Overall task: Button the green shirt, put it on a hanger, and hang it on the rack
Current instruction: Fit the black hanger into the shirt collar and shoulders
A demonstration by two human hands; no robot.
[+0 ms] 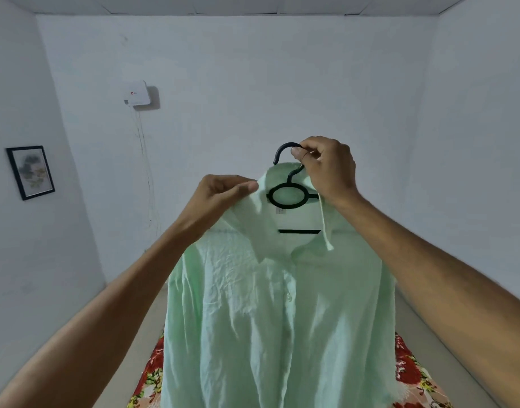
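Observation:
The pale green shirt (270, 319) hangs in front of me on a black plastic hanger (286, 195), its front placket closed with a button showing at mid chest. My right hand (326, 166) is raised and grips the hanger's hook between thumb and fingers. My left hand (223, 192) pinches the left side of the shirt's collar. The hanger's ring and lower bar show through the open neck. No rack is in view.
A floral red cloth (411, 375) lies below the shirt on the floor or bed. White walls surround me, with a framed picture (30, 172) on the left wall and a white wall box (138, 94) with dangling wires.

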